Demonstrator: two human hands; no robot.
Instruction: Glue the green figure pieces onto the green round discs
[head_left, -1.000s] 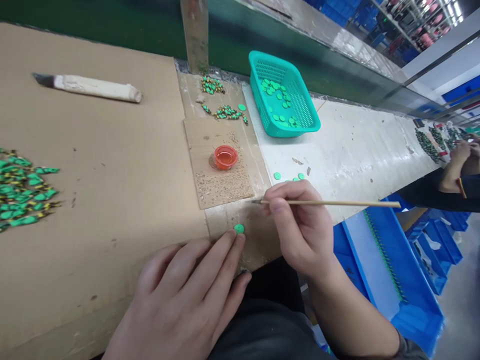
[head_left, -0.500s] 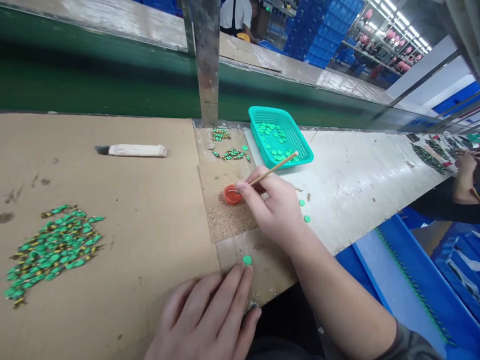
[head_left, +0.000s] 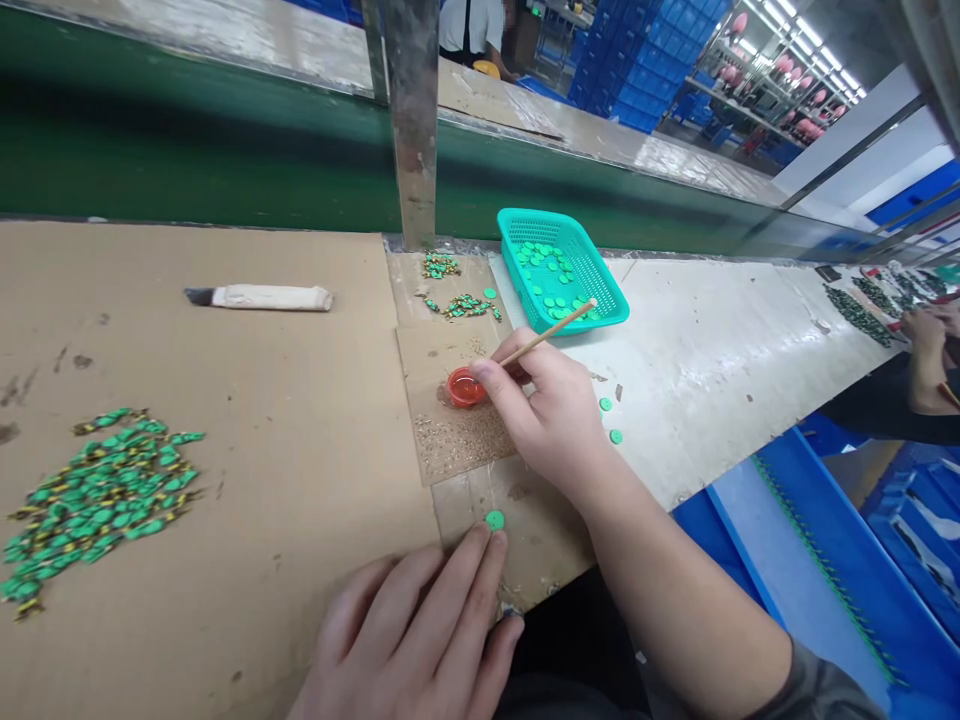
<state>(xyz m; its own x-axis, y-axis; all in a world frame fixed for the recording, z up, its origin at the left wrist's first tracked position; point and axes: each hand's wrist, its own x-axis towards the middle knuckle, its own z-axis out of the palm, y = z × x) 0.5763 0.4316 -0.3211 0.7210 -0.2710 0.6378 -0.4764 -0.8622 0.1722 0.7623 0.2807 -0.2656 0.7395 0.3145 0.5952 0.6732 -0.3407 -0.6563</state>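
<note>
nearest, the left hand (head_left: 420, 620) lies palm down, its fingers loosely side by side, two tips touching the near edge of a flat, round green disc (head_left: 495, 520) on the table (head_left: 690, 340) — probably to steady it while leaving its face uncovered. just beyond, the right hand (head_left: 551, 420) pinches a thin, pale wooden stick (head_left: 555, 328) between thumb and fingers. the stick slants, its lower end hidden by the hand at a shallow red dish (head_left: 466, 403) of clear liquid, a grip that likely gives fine control over that end. the dish sits on a speckled cardboard square (head_left: 416, 365), which may be there to catch drips. to the left, a heap of green-and-yellow pieces (head_left: 105, 495) lies away from the hands, perhaps to leave elbow room. two loose green discs (head_left: 616, 437) sit to the right of the right hand, within easy reach. farther back are a white-handled, dark-tipped tool (head_left: 270, 298), lying flat, and a teal perforated plastic basket (head_left: 619, 308) whose sides corral more discs — small clusters of green-and-yellow bits (head_left: 463, 306) lie beside it. at far right, a co-worker's hands (head_left: 928, 325) are near dark green rows.
</note>
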